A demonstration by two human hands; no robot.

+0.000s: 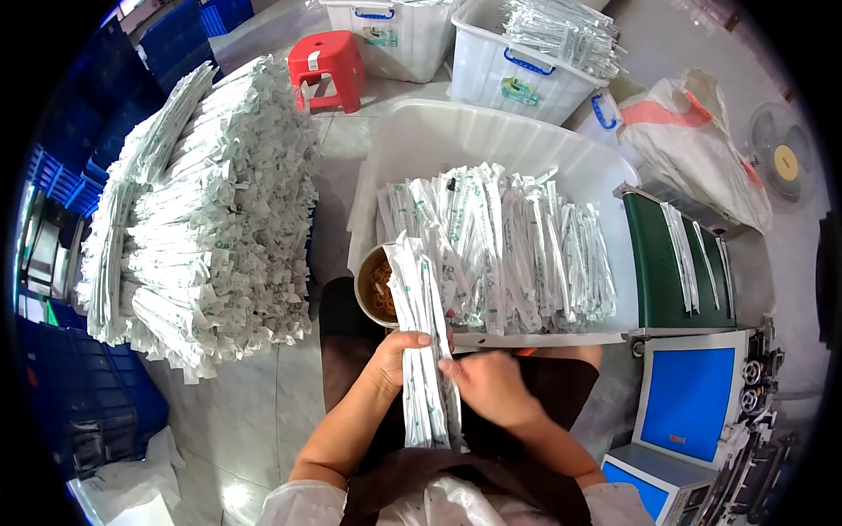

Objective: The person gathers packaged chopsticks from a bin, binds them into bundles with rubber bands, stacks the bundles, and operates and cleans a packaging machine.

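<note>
My left hand (403, 358) is wrapped round a bundle of long, thin paper-wrapped packets (412, 294) with green print, held upright over my lap. My right hand (493, 386), slightly blurred, pinches the bundle's right edge with its thumb in front; its other fingertips are hidden. A round cup (362, 285) holding tan rubber bands (383, 294) stands just behind and left of the bundle. Beyond it, a white plastic bin (517, 131) contains many loose packets of the same kind (487, 245), standing on end and leaning together. What is inside the wrappers cannot be seen.
A tall stack of bundled packets (219, 219) rises on the left. At the back are a red stool (329, 66) and a white tub (526, 79) heaped with packets. A green conveyor belt (662, 254) carries several packets beside a blue-panelled machine (688, 399) at right.
</note>
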